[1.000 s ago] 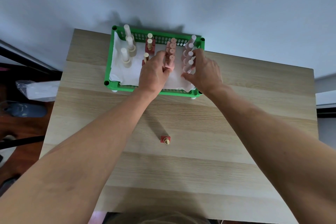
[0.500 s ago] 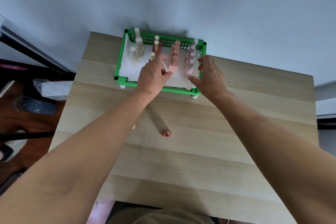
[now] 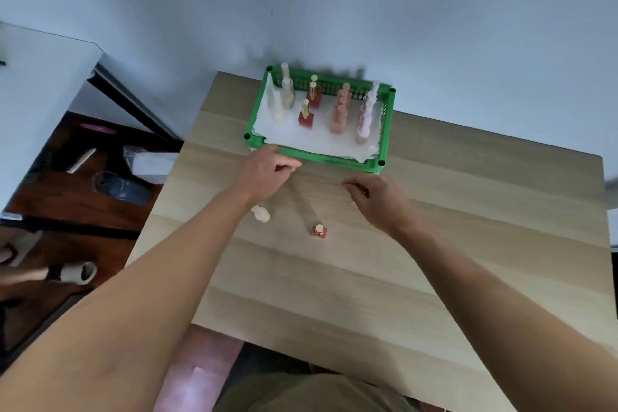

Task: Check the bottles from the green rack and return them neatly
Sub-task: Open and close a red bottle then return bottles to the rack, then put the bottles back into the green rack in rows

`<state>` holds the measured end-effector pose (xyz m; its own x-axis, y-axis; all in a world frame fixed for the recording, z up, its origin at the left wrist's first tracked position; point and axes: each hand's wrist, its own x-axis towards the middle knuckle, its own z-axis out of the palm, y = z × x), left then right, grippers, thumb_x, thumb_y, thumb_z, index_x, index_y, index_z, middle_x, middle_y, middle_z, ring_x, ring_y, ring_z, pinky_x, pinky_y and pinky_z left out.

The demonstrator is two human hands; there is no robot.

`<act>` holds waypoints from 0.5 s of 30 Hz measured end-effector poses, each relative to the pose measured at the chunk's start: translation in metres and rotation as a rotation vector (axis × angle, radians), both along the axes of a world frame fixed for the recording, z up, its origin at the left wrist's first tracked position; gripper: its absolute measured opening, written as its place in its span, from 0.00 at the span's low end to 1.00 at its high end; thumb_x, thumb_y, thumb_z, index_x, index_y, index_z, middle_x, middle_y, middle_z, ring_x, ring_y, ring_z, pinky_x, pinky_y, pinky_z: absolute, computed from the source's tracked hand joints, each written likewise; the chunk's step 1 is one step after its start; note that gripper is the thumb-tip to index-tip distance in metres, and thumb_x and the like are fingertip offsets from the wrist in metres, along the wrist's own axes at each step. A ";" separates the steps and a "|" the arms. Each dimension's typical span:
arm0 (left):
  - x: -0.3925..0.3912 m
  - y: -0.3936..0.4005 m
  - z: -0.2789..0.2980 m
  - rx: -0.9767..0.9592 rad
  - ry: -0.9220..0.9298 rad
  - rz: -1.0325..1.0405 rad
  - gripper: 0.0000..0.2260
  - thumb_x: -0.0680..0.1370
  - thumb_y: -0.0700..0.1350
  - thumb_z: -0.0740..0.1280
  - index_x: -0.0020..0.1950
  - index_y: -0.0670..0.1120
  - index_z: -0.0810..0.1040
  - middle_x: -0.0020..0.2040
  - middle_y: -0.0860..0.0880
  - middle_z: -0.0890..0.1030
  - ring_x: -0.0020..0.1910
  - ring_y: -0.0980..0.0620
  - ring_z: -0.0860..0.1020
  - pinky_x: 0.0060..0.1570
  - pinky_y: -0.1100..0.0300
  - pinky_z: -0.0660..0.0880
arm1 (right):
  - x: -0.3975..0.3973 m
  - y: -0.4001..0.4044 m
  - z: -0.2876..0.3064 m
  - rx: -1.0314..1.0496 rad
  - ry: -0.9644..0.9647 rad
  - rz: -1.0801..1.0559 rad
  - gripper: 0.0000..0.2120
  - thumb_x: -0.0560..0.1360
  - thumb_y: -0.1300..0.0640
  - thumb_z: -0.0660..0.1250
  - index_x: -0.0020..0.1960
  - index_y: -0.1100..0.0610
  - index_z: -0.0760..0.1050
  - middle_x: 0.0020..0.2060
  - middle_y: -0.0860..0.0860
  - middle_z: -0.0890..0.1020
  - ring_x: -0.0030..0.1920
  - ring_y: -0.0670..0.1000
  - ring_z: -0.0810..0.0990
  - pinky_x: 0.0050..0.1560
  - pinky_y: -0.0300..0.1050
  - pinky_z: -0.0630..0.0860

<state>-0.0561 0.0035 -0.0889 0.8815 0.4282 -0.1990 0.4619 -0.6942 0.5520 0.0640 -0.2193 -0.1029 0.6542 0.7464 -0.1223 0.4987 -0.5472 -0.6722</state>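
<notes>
The green rack point(image 3: 384, 130), lined with white paper, stands at the table's far edge. In it stand rows of cream bottles point(image 3: 282, 100), red bottles with gold caps point(image 3: 306, 117), pink bottles point(image 3: 339, 114) and pale pink bottles point(image 3: 366, 117). One red bottle point(image 3: 319, 231) stands alone on the table, and a cream bottle point(image 3: 261, 213) stands beside my left forearm. My left hand point(image 3: 267, 174) hovers just before the rack's front left rim, fingers loosely curled, holding nothing. Over the table in front of the rack, my right hand point(image 3: 378, 197) is loosely curled and also holds nothing.
The wooden table point(image 3: 468, 244) runs right and toward me. A grey wall rises behind the rack. On the dark floor left of the table lie a clear plastic bag point(image 3: 150, 162) and other small items.
Both hands have drawn back out of the rack toward me and now sit over the table. The view has shifted, so the rack appears farther off and a cream bottle shows by my left arm.
</notes>
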 end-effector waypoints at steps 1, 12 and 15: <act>-0.009 0.000 -0.001 -0.007 0.025 0.019 0.11 0.81 0.50 0.66 0.60 0.52 0.83 0.45 0.48 0.76 0.44 0.49 0.75 0.47 0.53 0.73 | -0.007 -0.001 -0.002 -0.006 0.011 0.020 0.09 0.80 0.54 0.66 0.55 0.53 0.84 0.44 0.49 0.87 0.45 0.53 0.84 0.48 0.50 0.80; -0.073 0.006 -0.016 -0.048 0.227 0.093 0.37 0.66 0.66 0.74 0.72 0.57 0.71 0.64 0.53 0.75 0.61 0.53 0.76 0.63 0.53 0.73 | -0.044 -0.010 -0.018 -0.265 0.131 0.209 0.24 0.77 0.59 0.62 0.72 0.48 0.70 0.64 0.48 0.77 0.56 0.55 0.81 0.57 0.52 0.78; -0.078 0.011 -0.024 -0.048 0.268 0.054 0.36 0.66 0.60 0.77 0.72 0.57 0.70 0.63 0.54 0.76 0.61 0.53 0.76 0.60 0.55 0.73 | -0.051 -0.012 -0.026 -0.287 0.155 0.223 0.25 0.76 0.55 0.67 0.72 0.49 0.70 0.64 0.50 0.76 0.58 0.53 0.80 0.58 0.50 0.78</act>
<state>-0.1342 0.0144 -0.1128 0.7710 0.4573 -0.4433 0.6313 -0.6409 0.4368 0.0130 -0.2314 -0.1285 0.4375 0.7890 -0.4313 0.5314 -0.6138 -0.5839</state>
